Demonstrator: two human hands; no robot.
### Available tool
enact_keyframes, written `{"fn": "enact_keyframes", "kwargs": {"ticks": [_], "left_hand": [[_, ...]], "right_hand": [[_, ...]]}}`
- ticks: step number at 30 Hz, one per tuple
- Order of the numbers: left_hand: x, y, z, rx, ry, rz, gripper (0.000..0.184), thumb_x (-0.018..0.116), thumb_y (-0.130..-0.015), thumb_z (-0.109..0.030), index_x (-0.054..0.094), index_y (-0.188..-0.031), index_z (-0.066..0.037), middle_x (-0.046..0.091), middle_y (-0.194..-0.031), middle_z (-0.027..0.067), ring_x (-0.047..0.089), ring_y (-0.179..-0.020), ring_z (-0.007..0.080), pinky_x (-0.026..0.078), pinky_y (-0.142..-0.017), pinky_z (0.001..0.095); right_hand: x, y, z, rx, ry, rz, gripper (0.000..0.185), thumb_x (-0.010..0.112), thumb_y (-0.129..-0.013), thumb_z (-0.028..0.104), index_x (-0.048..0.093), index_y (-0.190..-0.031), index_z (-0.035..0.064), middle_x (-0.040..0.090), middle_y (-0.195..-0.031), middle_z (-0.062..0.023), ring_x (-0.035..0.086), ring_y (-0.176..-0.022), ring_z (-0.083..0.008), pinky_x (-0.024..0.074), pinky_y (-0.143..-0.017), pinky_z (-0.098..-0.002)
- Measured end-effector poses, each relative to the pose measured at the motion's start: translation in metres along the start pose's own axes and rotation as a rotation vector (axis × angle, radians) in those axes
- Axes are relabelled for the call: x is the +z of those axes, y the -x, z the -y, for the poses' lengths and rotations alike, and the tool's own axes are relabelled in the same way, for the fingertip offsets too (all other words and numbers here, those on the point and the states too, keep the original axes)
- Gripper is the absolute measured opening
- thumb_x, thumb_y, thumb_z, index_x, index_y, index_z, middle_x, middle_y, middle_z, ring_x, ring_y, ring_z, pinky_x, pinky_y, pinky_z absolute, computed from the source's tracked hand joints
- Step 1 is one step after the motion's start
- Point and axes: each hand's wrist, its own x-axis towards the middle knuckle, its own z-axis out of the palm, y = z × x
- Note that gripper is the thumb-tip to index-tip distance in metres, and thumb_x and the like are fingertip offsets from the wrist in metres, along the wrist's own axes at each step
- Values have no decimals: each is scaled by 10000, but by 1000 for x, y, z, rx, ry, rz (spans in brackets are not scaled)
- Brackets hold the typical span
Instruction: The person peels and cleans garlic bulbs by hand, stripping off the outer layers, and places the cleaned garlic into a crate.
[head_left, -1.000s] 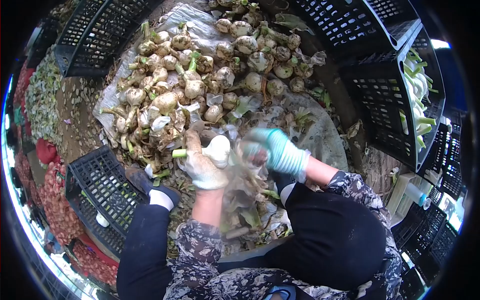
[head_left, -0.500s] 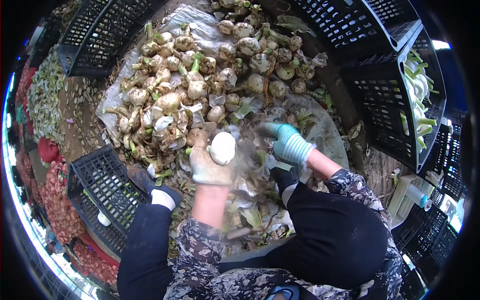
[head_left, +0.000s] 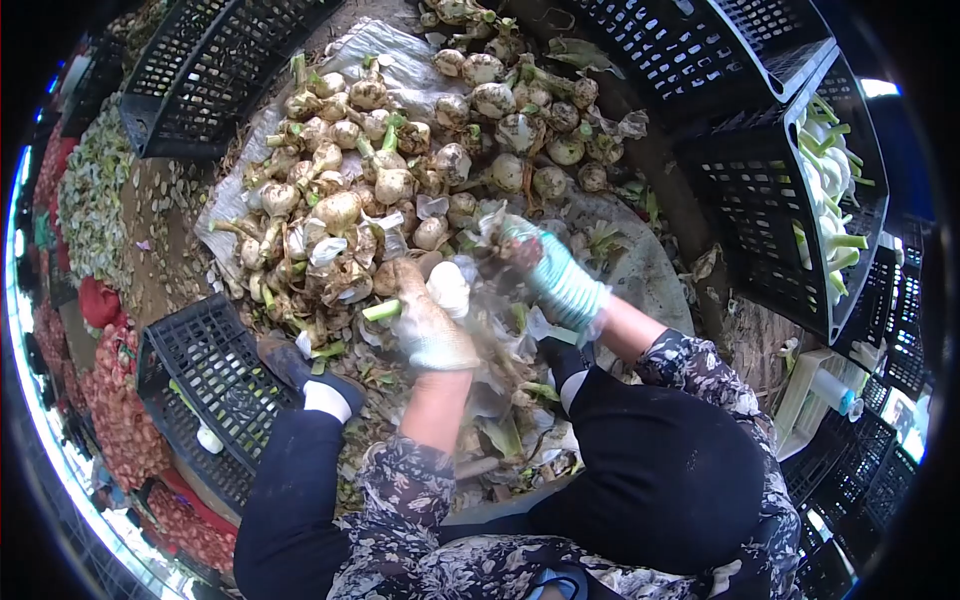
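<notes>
My left hand [head_left: 432, 325], in a soiled cream-coloured glove, is closed around a garlic bulb [head_left: 448, 289]. The bulb's clean white side faces up, and a cut green stem [head_left: 381, 310] sticks out to the left of the hand. My right hand [head_left: 560, 275] wears a turquoise-and-white striped glove with dirty fingertips. It is to the right of the bulb and apart from it, its fingers curled over loose skins; blur hides what they hold, if anything. Just beyond both hands lies a heap of unpeeled garlic bulbs [head_left: 337, 210] with soil and roots on them.
Papery skins [head_left: 505, 430] litter the ground between my feet. A black crate [head_left: 215, 385] stands at left, another [head_left: 190, 80] at upper left. At right, a black crate [head_left: 750, 200] holds white garlic with green stems [head_left: 828, 200]. Red net sacks [head_left: 120, 400] line the far left.
My left hand has turned with the garlic bulb and shifted slightly right, showing more of the green stem. My right hand has moved slightly left, its fingers swung up towards the heap.
</notes>
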Motion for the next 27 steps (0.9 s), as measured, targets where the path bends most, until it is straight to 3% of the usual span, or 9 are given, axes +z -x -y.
{"fn": "enact_keyframes", "kwargs": {"ticks": [4,8,12,14,17,18,22,24,27], "left_hand": [[-11,-3,38,353,-441,-65,357,468,-913,-401,587,-904,-64,594,-784,65,590,-719,171,498,-622,302],[-6,16,20,-272,119,353,362,415,-920,-418,577,-867,-100,583,-650,67,576,-562,188,479,-506,348],[-7,-6,20,-723,440,312,410,385,-899,-499,559,-898,-129,607,-738,16,580,-616,198,477,-526,381],[7,7,26,-639,252,359,452,361,-903,-478,490,-1162,-131,537,-1155,85,518,-1065,240,459,-861,409],[-9,3,66,-492,344,223,481,379,-907,-471,492,-1189,-98,523,-1192,111,539,-1033,246,462,-865,386],[8,21,59,-248,-44,101,454,389,-905,-494,551,-1072,-105,616,-971,82,616,-817,198,521,-637,328],[16,25,18,-567,33,139,447,368,-887,-546,573,-842,-151,591,-617,-2,589,-528,156,382,-345,277],[6,12,14,-705,145,224,480,331,-901,-529,578,-933,-118,629,-758,33,616,-659,191,473,-453,330],[8,11,16,-588,202,349,527,282,-929,-490,509,-1145,-66,558,-1130,136,541,-1045,278,440,-917,419]], "right_hand": [[31,1,-9,-521,929,-195,291,523,-888,134,490,-1165,47,567,-986,-68,561,-808,-80,461,-687,-185],[-13,-34,-56,21,-390,-244,223,468,-903,69,542,-1104,7,610,-938,-32,570,-819,-82,448,-653,-186],[-17,-3,-34,-387,73,-69,253,528,-889,142,539,-1117,32,604,-1008,-43,569,-900,-110,470,-786,-253],[9,9,-1,-498,433,-8,338,596,-851,191,527,-1125,6,619,-995,-74,594,-927,-174,476,-812,-300],[12,-4,-2,-33,524,4,222,546,-866,90,586,-1046,-32,645,-850,-27,603,-744,-116,483,-654,-246],[12,-19,-12,66,137,-43,229,583,-854,205,625,-975,14,585,-665,-153,591,-644,-151,455,-611,-351],[-21,1,-9,-48,100,-28,351,552,-890,168,518,-1171,-39,615,-1048,-44,559,-914,-99,462,-794,-228],[-24,20,-7,-114,-90,191,367,566,-879,174,511,-1193,-7,613,-1058,-62,574,-964,-144,464,-835,-262],[-9,31,-3,-477,635,244,606,716,-703,355,513,-1189,55,554,-1145,-124,517,-1070,-250,439,-866,-375]]}}
